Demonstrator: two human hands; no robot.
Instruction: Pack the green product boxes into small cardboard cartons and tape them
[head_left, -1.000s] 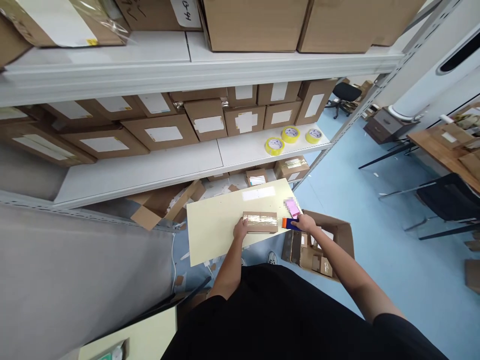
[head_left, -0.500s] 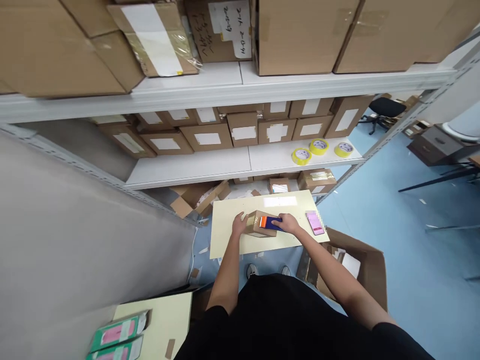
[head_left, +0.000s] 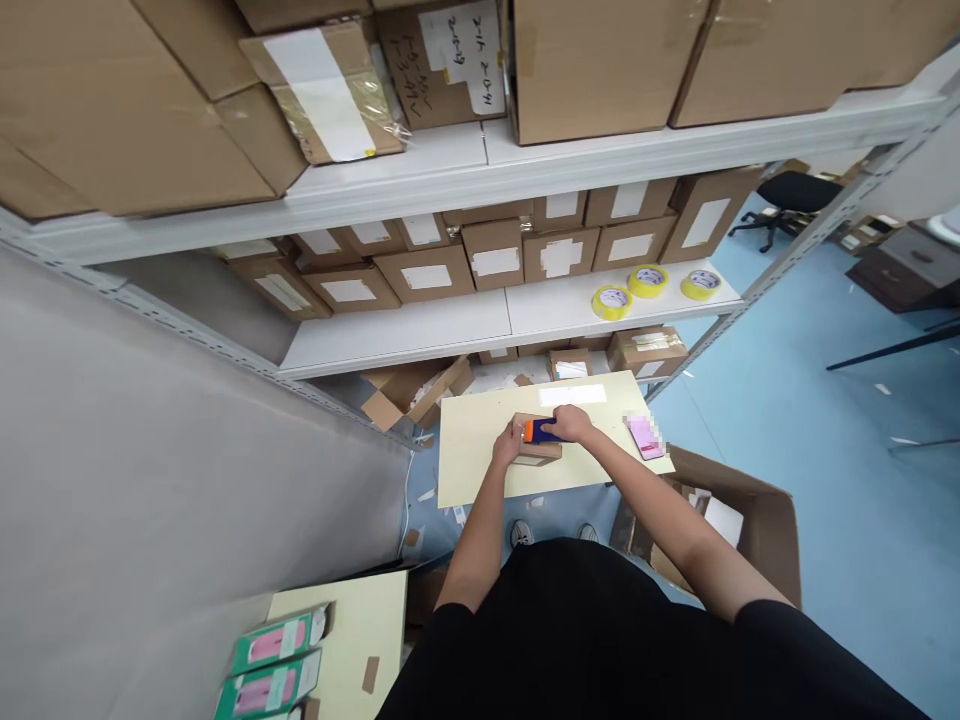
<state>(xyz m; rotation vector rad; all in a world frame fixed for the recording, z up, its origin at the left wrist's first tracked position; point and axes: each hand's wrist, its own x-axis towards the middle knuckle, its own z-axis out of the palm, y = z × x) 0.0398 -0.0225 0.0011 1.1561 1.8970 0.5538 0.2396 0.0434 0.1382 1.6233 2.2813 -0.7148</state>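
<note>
A small brown cardboard box (head_left: 541,453) lies on the pale yellow table board (head_left: 469,450). My left hand (head_left: 508,443) is closed around the box's left end, its fingertips close to the orange end of a flat dark-blue object. That flat dark-blue and orange object (head_left: 534,431) rests over the top of the box, and its exact kind is too small to make out. From the right, my right hand (head_left: 571,424) grips its blue part, covering the far end. A pink phone, partly pixelated (head_left: 646,437), lies to the right on the board.
Metal shelving (head_left: 420,345) with labelled cartons stands in front. Rolls of yellow tape (head_left: 612,302) sit on its middle level. A big open carton (head_left: 776,530) stands right of the board. Green-and-pink packages (head_left: 274,640) lie on another table at lower left.
My left hand has moved from the box's left side up toward its top, near the orange end. The blue and orange object stays in my right hand. The camera view has shifted slightly.
</note>
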